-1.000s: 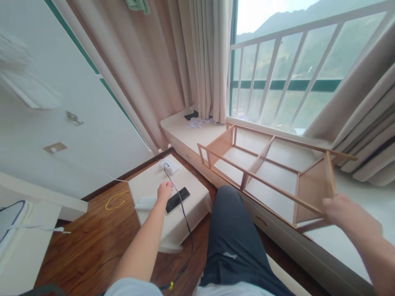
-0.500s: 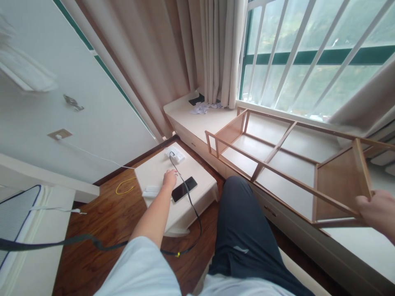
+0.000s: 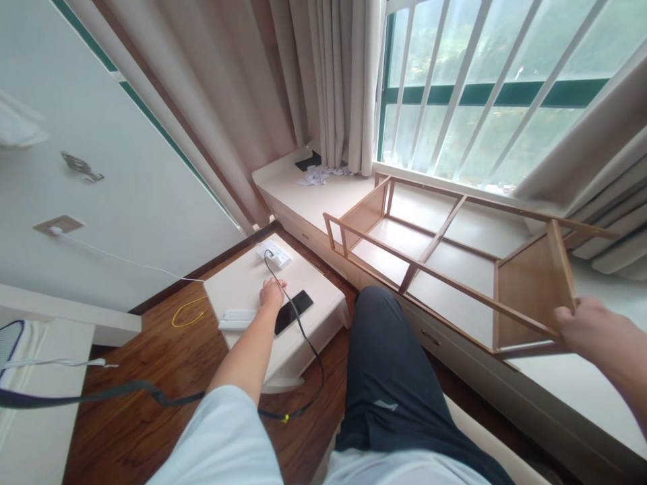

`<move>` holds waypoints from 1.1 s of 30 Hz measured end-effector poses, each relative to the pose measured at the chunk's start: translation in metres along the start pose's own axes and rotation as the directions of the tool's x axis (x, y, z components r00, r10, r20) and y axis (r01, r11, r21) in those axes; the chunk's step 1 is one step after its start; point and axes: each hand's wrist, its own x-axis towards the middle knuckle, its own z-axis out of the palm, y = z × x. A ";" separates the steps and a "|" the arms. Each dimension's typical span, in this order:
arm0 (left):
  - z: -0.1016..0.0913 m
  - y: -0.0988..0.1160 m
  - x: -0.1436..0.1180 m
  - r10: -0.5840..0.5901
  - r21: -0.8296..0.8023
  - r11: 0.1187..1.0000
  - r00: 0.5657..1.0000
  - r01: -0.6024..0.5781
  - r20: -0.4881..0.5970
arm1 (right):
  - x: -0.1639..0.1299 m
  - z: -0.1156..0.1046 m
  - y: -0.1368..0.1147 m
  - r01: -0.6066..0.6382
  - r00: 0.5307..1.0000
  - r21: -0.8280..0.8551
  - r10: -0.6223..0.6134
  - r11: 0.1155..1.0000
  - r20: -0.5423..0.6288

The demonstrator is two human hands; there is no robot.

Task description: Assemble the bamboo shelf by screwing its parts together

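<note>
A white remote [image 3: 237,318] lay at the left edge of the low white table [image 3: 323,316]. Just right of it the left hand [image 3: 271,294] rested knuckles-up on the tabletop, fingers curled, touching the black cable [image 3: 303,333]; whether it pinched the cable could not be told. A dark phone [image 3: 293,312] lay just beside it, and a power strip [image 3: 273,255] sat at the far corner. Along the window ledge [image 3: 581,391] lay a wooden rack [image 3: 445,263], its near end panel clasped by the right hand [image 3: 589,330].

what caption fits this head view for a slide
Right hand grips the end of a wooden rack on the window ledge; left hand rests beside a phone.
</note>
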 end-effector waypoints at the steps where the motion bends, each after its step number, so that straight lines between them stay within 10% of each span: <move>1: -0.003 0.001 0.000 0.003 0.014 1.000 1.000 -0.003 -0.001 | -0.005 -0.005 -0.004 -0.021 0.999 0.021 0.020 1.000 0.040; 17: -0.024 0.014 -0.001 -0.108 -0.059 0.993 0.987 0.101 -0.122 | -0.026 -0.022 -0.024 0.034 0.999 0.120 -0.035 0.992 0.006; 24: -0.070 0.006 -0.008 -0.515 -0.495 0.811 0.783 0.312 -0.349 | -0.028 -0.026 -0.027 0.036 0.999 0.176 -0.035 0.984 -0.010; 27: -0.097 0.022 -0.027 -0.522 -0.626 0.769 0.695 0.132 -0.495 | -0.028 -0.025 -0.027 0.044 0.999 0.204 -0.041 0.978 -0.018; 30: -0.126 0.063 -0.051 -0.413 -0.652 0.662 0.547 -0.370 -0.729 | -0.026 -0.022 -0.028 0.058 0.998 0.235 -0.052 0.970 -0.033; 33: -0.151 0.129 -0.076 -0.236 -0.564 0.527 0.527 -0.636 -0.816 | -0.026 -0.022 -0.029 0.079 0.996 0.267 -0.066 0.960 -0.061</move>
